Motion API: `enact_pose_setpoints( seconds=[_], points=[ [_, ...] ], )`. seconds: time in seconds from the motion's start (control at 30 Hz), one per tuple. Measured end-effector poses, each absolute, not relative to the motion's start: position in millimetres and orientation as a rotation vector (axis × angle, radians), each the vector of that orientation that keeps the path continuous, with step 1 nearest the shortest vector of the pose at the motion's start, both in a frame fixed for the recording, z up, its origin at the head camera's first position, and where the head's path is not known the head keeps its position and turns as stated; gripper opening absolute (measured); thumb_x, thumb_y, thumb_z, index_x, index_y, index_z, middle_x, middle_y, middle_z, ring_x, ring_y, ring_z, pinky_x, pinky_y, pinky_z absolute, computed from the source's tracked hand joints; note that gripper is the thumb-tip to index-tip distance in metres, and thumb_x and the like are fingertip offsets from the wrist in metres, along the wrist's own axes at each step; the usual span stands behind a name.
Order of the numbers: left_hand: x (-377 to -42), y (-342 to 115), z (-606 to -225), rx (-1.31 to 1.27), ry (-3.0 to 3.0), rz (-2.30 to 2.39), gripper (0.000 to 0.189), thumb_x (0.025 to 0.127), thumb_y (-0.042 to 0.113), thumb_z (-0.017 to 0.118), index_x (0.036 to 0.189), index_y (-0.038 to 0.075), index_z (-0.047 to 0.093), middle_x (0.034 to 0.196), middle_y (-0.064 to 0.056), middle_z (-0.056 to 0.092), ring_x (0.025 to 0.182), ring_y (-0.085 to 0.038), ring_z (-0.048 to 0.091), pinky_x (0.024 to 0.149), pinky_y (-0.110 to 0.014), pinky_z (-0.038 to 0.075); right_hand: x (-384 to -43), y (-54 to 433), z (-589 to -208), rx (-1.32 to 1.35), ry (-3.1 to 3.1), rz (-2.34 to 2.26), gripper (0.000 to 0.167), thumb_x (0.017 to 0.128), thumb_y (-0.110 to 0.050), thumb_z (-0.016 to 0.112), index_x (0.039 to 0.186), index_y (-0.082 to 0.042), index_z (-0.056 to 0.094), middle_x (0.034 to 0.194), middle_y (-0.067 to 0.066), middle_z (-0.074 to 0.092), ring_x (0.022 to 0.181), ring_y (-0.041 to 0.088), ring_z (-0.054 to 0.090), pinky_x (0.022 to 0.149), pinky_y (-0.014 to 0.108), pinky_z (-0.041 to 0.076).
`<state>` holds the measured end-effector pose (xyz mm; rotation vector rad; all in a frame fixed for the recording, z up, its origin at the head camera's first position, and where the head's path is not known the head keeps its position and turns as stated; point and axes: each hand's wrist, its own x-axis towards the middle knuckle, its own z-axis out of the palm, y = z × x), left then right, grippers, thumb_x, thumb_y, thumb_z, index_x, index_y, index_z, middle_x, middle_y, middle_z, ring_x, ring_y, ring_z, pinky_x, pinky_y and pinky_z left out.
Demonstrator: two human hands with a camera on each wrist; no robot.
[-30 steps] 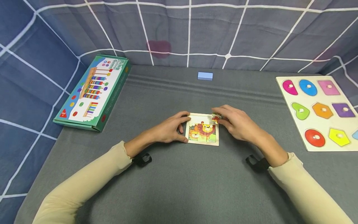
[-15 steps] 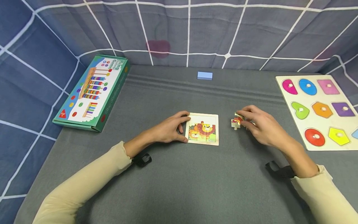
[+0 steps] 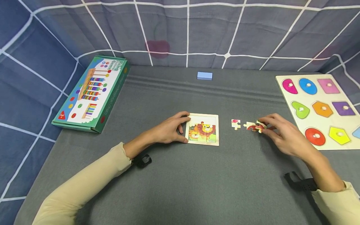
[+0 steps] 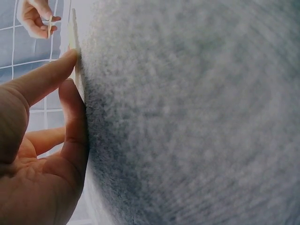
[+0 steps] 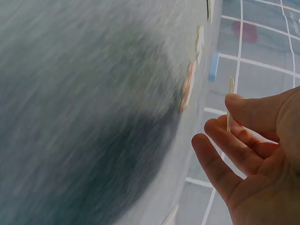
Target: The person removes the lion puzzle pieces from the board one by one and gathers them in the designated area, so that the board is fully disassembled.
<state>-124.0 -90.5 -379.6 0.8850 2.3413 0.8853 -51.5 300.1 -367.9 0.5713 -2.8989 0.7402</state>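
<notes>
A small wooden jigsaw board (image 3: pixel 203 143) with a lion picture lies flat in the middle of the head view; its upper row shows bare backing. My left hand (image 3: pixel 171 128) holds it by the left side, thumb at the lower corner and index finger at the upper one. To the right, my right hand (image 3: pixel 287 134) pinches a jigsaw piece (image 5: pixel 230 86) between thumb and fingers, above the cloth in the right wrist view. Just left of that hand lies a red-and-cream piece (image 3: pixel 251 126), and farther left another loose piece (image 3: pixel 235 124).
A green ring game box (image 3: pixel 91 93) stands at the back left. The peg shape board (image 3: pixel 302 129) lies at the right, near my right hand. A small blue block (image 3: pixel 204 76) sits at the back, before the checked curtain (image 3: pixel 208 34).
My right hand has moved right, away from the jigsaw board, with pieces in it. Two pieces now lie on the cloth and one is still pinched. My left hand has stayed put.
</notes>
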Motion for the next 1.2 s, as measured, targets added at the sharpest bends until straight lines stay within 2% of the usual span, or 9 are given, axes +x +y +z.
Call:
enact_pose_setpoints(
  seconds=[0.27,0.6,0.83,1.2],
  points=[
    [-124,-91,-379,0.883,2.343,0.889,0.081,0.08,0.017,0.085,0.146,-0.003,0.043,0.155,-0.013,0.028,0.085,-0.01,0.057,0.082,-0.028,0.045,-46,320,-377,0.53,-2.928,0.666,0.04,0.079,0.006,0.077,0.117,0.0,0.066,0.109,0.006,0.06,0.085,0.012,0.053,0.073,0.023,0.039],
    [-124,-91,-380,0.881,2.349,0.87,0.081,0.08,0.018,0.085,0.146,-0.002,0.043,0.155,-0.013,0.028,0.086,-0.009,0.057,0.083,-0.028,0.045,-52,329,-387,0.562,-2.916,0.649,0.036,0.077,0.006,0.079,0.111,0.001,0.068,0.103,0.009,0.061,0.084,0.016,0.05,0.074,0.026,0.036],
    [-123,-90,-378,0.881,2.348,0.87,0.081,0.08,0.018,0.085,0.146,-0.003,0.043,0.156,-0.013,0.028,0.086,-0.01,0.057,0.083,-0.029,0.045,-53,330,-388,0.535,-2.941,0.656,0.038,0.075,0.008,0.079,0.111,0.001,0.068,0.103,0.011,0.06,0.089,0.022,0.053,0.076,0.03,0.035],
    [-124,-90,-380,0.886,2.355,0.875,0.08,0.08,0.018,0.085,0.145,-0.003,0.044,0.155,-0.013,0.028,0.086,-0.01,0.056,0.082,-0.028,0.044,-51,326,-384,0.523,-2.957,0.618,0.041,0.075,0.006,0.08,0.113,-0.003,0.07,0.107,0.01,0.059,0.089,0.023,0.054,0.07,0.033,0.037]
  ],
)
